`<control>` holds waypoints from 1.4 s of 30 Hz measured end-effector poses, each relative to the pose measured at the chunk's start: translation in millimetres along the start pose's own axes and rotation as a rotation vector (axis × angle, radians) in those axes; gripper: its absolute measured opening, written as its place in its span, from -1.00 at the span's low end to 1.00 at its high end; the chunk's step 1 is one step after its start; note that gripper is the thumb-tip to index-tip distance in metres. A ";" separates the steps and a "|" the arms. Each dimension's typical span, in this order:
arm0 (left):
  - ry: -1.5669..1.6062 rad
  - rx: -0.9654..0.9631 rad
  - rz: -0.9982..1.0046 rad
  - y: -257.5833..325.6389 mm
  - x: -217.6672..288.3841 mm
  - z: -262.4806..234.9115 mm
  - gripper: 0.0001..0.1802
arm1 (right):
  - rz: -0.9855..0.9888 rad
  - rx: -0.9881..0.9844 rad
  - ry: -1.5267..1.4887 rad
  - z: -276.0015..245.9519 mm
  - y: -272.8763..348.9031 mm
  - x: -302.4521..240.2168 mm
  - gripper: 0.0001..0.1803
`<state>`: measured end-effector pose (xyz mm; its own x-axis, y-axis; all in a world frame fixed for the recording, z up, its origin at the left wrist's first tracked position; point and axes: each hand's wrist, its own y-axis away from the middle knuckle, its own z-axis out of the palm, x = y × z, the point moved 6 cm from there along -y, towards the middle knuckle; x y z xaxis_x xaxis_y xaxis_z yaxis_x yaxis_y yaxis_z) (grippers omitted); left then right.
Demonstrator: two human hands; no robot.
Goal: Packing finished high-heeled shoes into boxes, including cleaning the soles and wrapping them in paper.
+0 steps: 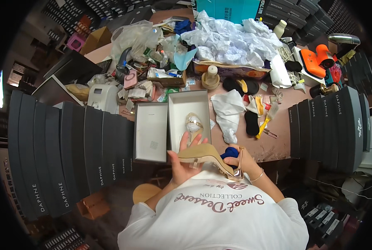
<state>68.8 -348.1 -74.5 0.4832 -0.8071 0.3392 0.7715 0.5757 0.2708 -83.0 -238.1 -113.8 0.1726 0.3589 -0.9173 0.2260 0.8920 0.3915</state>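
Keep the shoe [200,151] raised between both grips, tan sole up, toe at the left grip [181,167], heel at the right grip [245,161]. Note the left grip clamped on the toe end, fingers spread behind; the right grip clamped on the blue cloth [229,153], pressed in beside the heel. Cannot tell the lay of the hidden right fingers. Judging by the cloth, treat as wiping: rub lightly, in short strokes, along the arch and shiny heel. Brace with the left grip, supporting the sole rather than squeezing the clear strap [195,163], probably easy to crease. Turn to a clean fold often, to avoid smears. Stay on the near side of the open box [178,103], just ahead of the left grip, to spare the second shoe [194,124] inside. Leave the lid [151,133], ahead and left of that grip, untouched. Avoid trailing the cloth over the bench [279,129], especially near the brush [264,124] and black pad [251,123] ahead of the right grip.
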 end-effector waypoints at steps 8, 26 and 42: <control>0.015 -0.129 -0.216 -132.3 9.7 37.3 -0.21 | -0.289 0.314 -0.014 5.7 -13.2 -55.7 -0.76; -0.117 -0.117 -0.662 -42.0 -56.1 -37.9 -0.34 | -0.466 0.451 0.719 26.2 -87.3 -78.3 -0.67; -0.486 0.186 -0.342 -50.5 -39.3 -57.9 -0.38 | -0.465 0.417 0.683 49.3 -48.7 -72.2 -0.71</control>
<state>34.9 -353.0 -153.7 -0.0555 -0.8231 0.5652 0.7434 0.3438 0.5737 -59.1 -321.0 -63.0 -0.5951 0.1917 -0.7805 0.4802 0.8635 -0.1540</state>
